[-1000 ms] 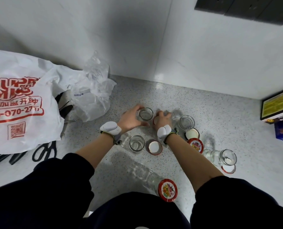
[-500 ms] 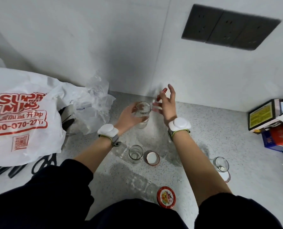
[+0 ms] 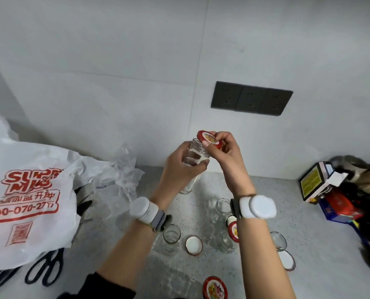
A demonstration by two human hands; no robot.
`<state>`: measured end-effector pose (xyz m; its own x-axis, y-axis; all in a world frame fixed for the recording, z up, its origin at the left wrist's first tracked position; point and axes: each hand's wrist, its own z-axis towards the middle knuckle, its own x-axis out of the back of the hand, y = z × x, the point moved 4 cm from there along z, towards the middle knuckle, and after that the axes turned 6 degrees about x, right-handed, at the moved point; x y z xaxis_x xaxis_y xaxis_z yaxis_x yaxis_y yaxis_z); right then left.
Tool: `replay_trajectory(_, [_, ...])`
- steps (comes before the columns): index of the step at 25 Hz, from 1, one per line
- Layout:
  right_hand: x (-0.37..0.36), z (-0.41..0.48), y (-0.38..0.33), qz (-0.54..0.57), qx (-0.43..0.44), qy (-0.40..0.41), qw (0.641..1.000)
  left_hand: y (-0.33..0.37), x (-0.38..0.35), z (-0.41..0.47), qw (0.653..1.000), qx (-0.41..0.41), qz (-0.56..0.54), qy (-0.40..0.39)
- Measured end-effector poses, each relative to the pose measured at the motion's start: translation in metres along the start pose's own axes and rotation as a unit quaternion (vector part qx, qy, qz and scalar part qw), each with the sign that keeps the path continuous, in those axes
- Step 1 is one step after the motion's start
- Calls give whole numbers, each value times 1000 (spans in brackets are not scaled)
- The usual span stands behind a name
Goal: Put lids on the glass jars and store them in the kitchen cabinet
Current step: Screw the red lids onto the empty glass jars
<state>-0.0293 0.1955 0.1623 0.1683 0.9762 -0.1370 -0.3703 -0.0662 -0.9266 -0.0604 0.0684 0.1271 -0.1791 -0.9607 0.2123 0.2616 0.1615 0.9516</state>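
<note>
Left hand (image 3: 181,167): bare; white rounded wrist device (image 3: 142,209) on a grey strap.
Right hand (image 3: 225,152): bare; white wrist device (image 3: 256,206), dark strap.
Sleeves: dark fabric (image 3: 113,287) pushed up, bottom of frame.

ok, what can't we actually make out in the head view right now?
- Lid seating on the held jar: right hand fingers cover the rim.
- Jar and lid behind the right wrist: partly hidden.
- Bottom lid: cut by the frame edge.
- Bag contents: opaque plastic.
</note>
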Motion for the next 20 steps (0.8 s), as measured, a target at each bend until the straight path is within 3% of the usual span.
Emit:
replay_trajectory(8, [-6,-22,-12,-16,-18,-38,999,19,28,-16,995,-5,99,10])
replay_trajectory(20, [-18,-44,-22,-20,-17,-99,995,36,35,-42,991,-52,124,15])
